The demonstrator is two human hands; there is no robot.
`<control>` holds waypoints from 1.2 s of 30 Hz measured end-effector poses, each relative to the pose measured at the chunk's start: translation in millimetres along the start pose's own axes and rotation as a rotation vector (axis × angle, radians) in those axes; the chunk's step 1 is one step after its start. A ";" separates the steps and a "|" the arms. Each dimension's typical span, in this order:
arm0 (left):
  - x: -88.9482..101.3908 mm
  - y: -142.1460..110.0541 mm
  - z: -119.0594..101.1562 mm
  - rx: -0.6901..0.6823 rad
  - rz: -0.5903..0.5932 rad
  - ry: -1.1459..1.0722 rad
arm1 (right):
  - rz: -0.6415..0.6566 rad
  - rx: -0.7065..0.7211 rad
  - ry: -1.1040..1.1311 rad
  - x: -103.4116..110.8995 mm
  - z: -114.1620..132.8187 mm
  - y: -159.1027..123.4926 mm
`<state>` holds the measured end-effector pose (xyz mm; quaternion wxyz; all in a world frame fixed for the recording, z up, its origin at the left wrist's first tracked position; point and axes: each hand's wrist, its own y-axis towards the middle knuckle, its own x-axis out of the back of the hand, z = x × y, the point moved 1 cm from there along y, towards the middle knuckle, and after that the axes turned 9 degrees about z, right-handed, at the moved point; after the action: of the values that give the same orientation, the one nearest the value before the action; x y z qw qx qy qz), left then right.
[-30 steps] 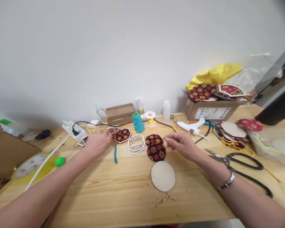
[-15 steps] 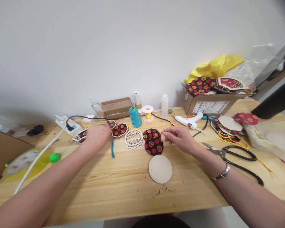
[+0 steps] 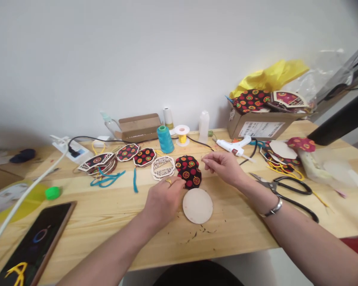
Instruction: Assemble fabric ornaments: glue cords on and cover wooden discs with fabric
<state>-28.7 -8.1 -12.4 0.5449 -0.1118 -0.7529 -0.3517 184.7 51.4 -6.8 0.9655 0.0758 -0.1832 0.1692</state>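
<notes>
My left hand is closed with its fingers bent down. Its fingertips meet the lower left edge of a black fabric piece with red and yellow round motifs; whether they pinch anything is hidden. My right hand is closed in a pinch just right of the fabric, on something too small to make out. Below the fabric lies a pale round disc. Left of it is a white lattice-cut wooden piece, and beyond that a framed fabric ornament with a blue tassel.
A teal thread cone, a yellow thread spool and a glue gun stand or lie behind. Black-handled scissors are at right, near a full cardboard box. A phone and a green cap lie left.
My left hand has come from the framed pieces at left to the fabric's edge. My right hand keeps its pinch beside the fabric. The view has shifted, bringing the phone into sight.
</notes>
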 end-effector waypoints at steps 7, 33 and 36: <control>2.5 3.1 20.3 0.158 -0.034 -0.118 | 0.000 0.071 -0.211 -0.9 -1.7 -0.7; -8.9 6.3 12.0 -0.010 0.249 -0.019 | 0.257 0.401 -0.628 -17.2 -4.1 -1.1; -8.5 7.2 12.2 -0.041 0.216 -0.010 | 0.263 0.379 -0.651 -17.9 -2.0 -0.6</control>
<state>-30.5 6.9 -19.0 0.5733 -0.2052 -0.7319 -0.3058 169.9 45.9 -15.4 0.7959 0.2781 -0.4532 0.2895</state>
